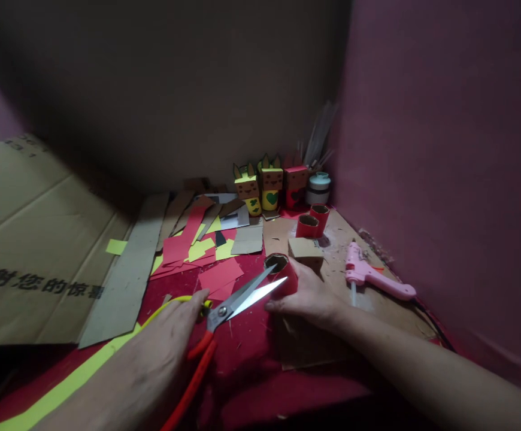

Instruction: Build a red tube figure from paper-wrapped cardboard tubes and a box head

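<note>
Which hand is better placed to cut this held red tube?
Probably the left hand: it holds the open scissors, one blade tip at the mouth of the red tube, which the right hand grips.

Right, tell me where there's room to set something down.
Red cloth is bare between the scissors and near cardboard; a narrower gap lies between the box and glue gun. Paper scraps crowd the back left.

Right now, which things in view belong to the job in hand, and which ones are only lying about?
In use:
open scissors, left hand
red tube, right hand

Seemingly just lying or standing about:
pink glue gun
loose red paper
two other red tubes
three box-headed figures
</note>
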Demonstrator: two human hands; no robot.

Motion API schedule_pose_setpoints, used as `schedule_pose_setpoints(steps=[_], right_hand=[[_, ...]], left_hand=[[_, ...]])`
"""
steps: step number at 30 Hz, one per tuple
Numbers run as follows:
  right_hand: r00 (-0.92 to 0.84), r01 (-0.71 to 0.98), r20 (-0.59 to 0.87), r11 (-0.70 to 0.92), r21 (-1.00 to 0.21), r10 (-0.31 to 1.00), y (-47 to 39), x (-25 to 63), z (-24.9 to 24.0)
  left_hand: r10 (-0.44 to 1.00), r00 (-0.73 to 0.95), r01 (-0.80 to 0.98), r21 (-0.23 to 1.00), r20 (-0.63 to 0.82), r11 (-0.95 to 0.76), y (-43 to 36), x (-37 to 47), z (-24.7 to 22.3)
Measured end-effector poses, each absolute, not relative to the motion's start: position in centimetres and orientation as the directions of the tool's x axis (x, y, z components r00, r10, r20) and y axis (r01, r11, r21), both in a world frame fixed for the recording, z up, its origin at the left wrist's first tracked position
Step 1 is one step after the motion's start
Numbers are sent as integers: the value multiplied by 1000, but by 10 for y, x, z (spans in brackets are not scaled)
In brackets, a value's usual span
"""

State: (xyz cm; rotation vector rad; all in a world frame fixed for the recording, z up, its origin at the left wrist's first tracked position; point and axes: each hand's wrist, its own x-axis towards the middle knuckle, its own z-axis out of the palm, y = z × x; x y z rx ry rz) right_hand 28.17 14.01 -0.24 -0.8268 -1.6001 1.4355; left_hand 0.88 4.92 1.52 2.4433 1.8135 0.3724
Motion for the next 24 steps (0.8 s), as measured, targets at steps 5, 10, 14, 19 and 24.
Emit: schedule_pose_setpoints(steps=[5,10,14,19,24], right_hand=[[-463,-35,115,111,-993,879,138,281,-1],[-466,32,80,108,-994,881,137,282,-3],[-467,23,81,104,-994,881,137,281,-4],[-446,32,96,123,-992,890,137,281,-4],[-428,-20,150,156,-987,891,137,280,-9]], left_hand=[[924,367,926,59,105,-374,50,16,14],[849,487,872,-53,204,-487,49,27,23],[824,534,845,-81,189,-528,50,33,29],[863,471,879,-14,181,-477,51,29,25],[890,431,893,69,150,-444,49,26,20]])
